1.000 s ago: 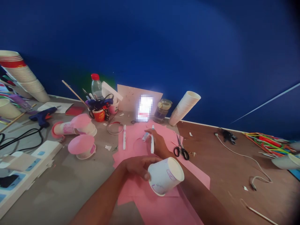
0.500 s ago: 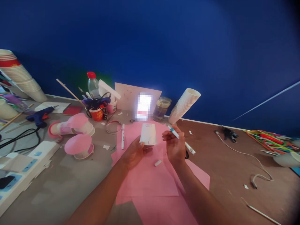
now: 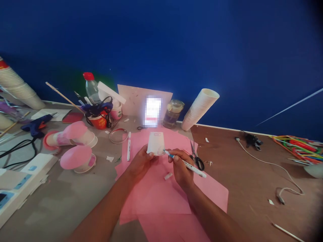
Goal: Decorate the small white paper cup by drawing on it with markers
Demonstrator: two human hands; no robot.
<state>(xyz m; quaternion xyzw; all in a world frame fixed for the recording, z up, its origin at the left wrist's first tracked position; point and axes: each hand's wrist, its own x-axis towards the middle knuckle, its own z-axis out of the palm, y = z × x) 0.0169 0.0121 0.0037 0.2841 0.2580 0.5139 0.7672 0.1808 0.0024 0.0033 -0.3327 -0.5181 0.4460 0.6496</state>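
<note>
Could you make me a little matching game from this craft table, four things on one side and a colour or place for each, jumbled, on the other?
Things
1. Paper cup with drawn marks
2. Blue-collared marker
3. Scissors
4. Bottle cap

Colours and places
A. Black-handled
B. Held in the left hand
C. Red
D. Held in the right hand

Right pairs: 1-B, 2-D, 3-A, 4-C

Craft workspace: glue gun (image 3: 37, 124), scissors (image 3: 195, 156)
</note>
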